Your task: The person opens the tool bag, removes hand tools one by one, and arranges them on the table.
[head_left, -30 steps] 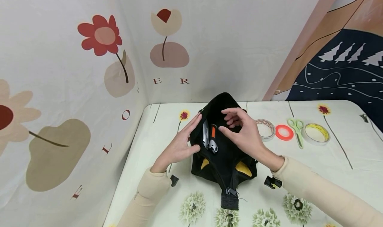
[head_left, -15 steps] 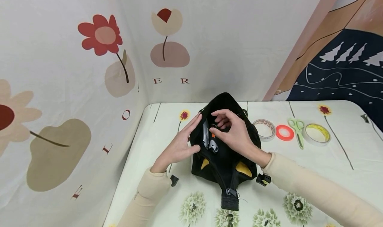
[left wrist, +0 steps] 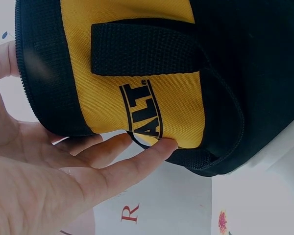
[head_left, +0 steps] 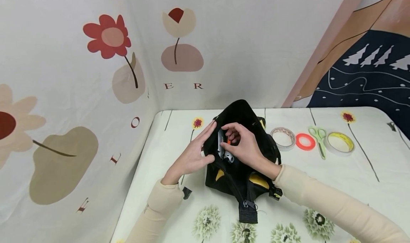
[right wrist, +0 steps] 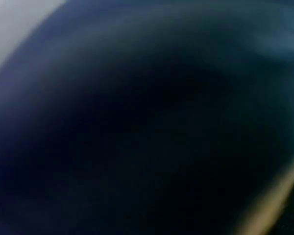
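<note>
A black and yellow tool bag (head_left: 224, 180) stands unzipped, its mouth spread wide. My left hand (head_left: 196, 153) holds its left wall, fingers along the outside and thumb at the rim. In the left wrist view those fingers reach below the lettering on the yellow panel (left wrist: 181, 110). Inside the bag lie a slim silver tool (head_left: 220, 143) and an orange-and-grey tool (head_left: 229, 157). My right hand (head_left: 245, 148) is in the mouth over them, fingers bent, a gap left between thumb and forefinger, thumb tip close to the silver tool. Dark blur fills the right wrist view.
Right of the bag on the flowered cloth (head_left: 358, 186) lie a clear tape roll (head_left: 273, 142), a red tape roll (head_left: 298, 142), green scissors (head_left: 321, 148) and a tape roll with yellow core (head_left: 347, 140). Cloth-covered walls (head_left: 237, 51) rise behind and at left.
My right hand has moved left and slightly down in the bag, over the two tools. The bag's front strap has shifted a little right. My left hand has stayed in place.
</note>
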Available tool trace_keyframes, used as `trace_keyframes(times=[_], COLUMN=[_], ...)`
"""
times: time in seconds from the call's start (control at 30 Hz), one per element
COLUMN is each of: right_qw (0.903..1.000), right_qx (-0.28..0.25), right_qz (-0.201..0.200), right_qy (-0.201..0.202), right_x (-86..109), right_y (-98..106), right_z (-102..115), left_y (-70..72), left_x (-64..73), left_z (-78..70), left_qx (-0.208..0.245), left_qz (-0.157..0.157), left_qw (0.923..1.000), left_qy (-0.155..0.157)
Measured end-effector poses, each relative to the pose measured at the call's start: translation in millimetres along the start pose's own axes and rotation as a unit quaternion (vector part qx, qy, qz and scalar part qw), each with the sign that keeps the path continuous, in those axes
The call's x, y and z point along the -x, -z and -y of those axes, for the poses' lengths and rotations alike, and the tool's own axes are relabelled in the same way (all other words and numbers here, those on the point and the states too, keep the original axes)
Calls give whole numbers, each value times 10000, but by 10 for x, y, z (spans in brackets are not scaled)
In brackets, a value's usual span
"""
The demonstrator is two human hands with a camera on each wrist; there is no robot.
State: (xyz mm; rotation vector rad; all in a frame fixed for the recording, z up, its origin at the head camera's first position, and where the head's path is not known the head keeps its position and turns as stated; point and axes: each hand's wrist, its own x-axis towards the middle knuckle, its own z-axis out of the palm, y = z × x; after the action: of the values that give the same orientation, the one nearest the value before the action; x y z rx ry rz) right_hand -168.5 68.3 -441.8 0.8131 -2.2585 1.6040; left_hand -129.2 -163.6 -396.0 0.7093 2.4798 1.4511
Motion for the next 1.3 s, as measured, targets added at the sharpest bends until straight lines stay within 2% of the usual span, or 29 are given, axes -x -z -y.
trace_keyframes(times=[0.23,0.43,0.8,1.1,1.3], right_qw=[9978,9945,9941,9921,9878], right_qx=[318,535,678,779,1045], right_qz=[145,325,315,431,550], right_qy=[-561,-840,-780,-886,-1017], right_x=[23,35,66,88,117], right_y=[-20,-53,-127,-185,-216], right_z=[95,74,2,-55,-96], left_y=[-1,-2,1,15,21], left_x=[-6,-3,-6,-8,1], left_z=[-8,-6,-2,-5,-4], left_qx=[-43,-31,-116,-222,-275], left_qz=[23,9,-14,-19,-24], left_qw=[10000,10000,9999,9997,9996], left_qy=[14,26,3,-64,-72])
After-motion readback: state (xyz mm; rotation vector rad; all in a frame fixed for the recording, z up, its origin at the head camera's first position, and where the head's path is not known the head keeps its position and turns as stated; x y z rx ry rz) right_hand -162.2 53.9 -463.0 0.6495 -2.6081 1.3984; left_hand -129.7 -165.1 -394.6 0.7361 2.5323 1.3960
